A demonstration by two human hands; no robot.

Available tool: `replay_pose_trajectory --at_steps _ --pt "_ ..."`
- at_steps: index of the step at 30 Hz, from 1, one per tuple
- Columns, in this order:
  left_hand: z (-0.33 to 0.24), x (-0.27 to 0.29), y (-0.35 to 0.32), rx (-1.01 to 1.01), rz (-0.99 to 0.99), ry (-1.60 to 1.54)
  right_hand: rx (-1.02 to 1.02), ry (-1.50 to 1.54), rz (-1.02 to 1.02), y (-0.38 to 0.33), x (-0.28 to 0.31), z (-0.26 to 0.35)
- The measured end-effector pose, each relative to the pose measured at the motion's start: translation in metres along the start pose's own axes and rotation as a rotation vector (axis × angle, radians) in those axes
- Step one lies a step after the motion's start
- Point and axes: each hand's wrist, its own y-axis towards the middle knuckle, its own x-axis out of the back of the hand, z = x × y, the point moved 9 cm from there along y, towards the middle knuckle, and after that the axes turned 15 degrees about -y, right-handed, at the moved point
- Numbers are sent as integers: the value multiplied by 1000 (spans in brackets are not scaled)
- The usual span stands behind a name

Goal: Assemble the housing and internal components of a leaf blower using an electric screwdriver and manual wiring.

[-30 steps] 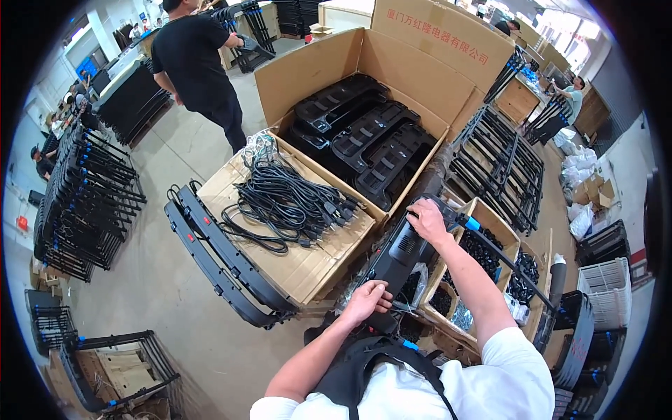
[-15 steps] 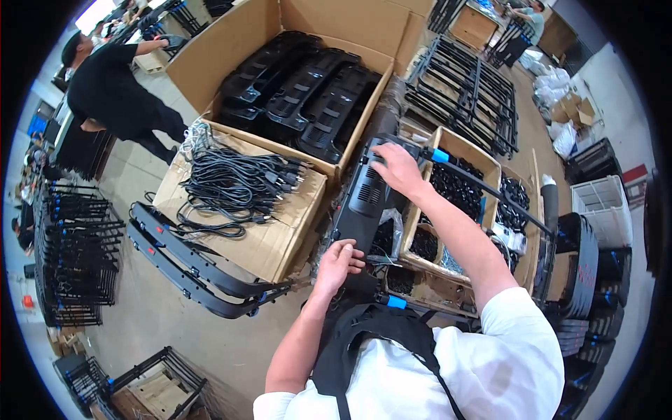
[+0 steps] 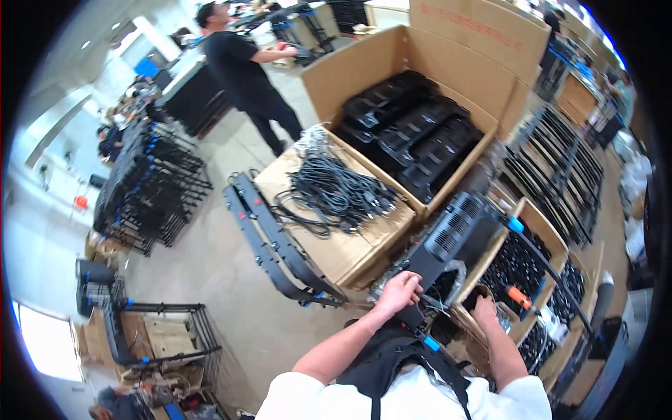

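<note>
Gripping the near end of a long black vented housing [image 3: 451, 238], the left hand [image 3: 397, 292] closes its fingers around it. Its long axis runs from that hand up and right, far end over the small cardboard boxes [image 3: 539, 234] of black parts. Right hand [image 3: 488, 313] rests in one box beside an orange-handled tool [image 3: 519, 299]; its grip cannot be told. Beyond, a big carton [image 3: 364, 66] holds stacked black housings, with cables [image 3: 336, 192] on cardboard.
</note>
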Motion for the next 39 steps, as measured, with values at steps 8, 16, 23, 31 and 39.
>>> replay_pose_trajectory --at_steps 8,16,23,31,39 --pt "-8 5 -5 -52 -57 34 102 -80 -103 22 -23 6" --pt "4 8 -7 -80 -57 -122 253 -218 -36 34 -39 11" --pt "11 -38 -15 -37 91 -155 193 -71 -188 27 -13 3" --pt "51 -100 7 222 303 -238 -29 187 -187 18 7 -26" --pt "109 -178 29 499 257 -545 -197 883 -204 -102 145 -27"
